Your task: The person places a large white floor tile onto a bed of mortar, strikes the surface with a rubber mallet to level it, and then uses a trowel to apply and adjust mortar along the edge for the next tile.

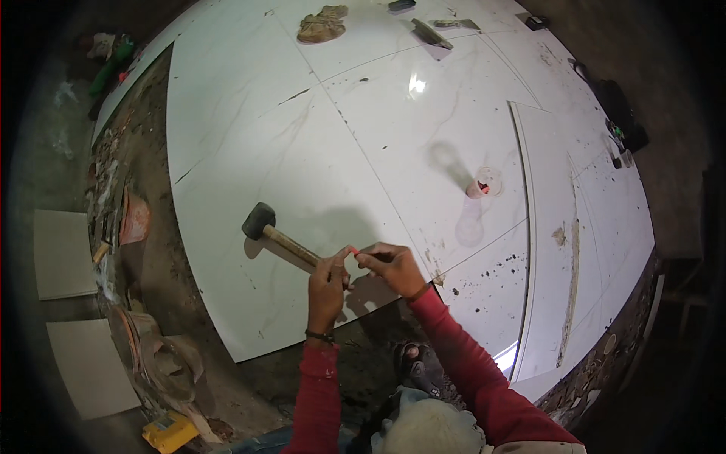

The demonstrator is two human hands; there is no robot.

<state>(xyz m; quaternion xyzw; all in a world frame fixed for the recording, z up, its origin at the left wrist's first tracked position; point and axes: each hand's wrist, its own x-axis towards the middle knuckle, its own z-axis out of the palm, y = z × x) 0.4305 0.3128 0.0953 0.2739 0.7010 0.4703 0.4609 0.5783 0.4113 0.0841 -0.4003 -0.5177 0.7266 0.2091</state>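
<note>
My left hand point(327, 289) is closed around the wooden handle of a rubber mallet point(293, 247). Its black head points to the left above a white tile point(227, 166). A small red plastic piece point(354, 252), its exact shape too small to make out, sits at the fingertips where both hands meet. My right hand point(393, 269) pinches this piece, while the left index finger reaches up to it. To the right, a clear plastic cup point(489, 180) with red pieces inside stands on the tiles.
A narrow tile strip point(541, 227) lies at the right. A trowel point(431, 34) and a brown crumpled item point(323, 25) are at the far side. Rubble ground, an orange-stained bucket point(168, 367), a yellow box point(170, 433) and loose tiles point(91, 368) are on the left.
</note>
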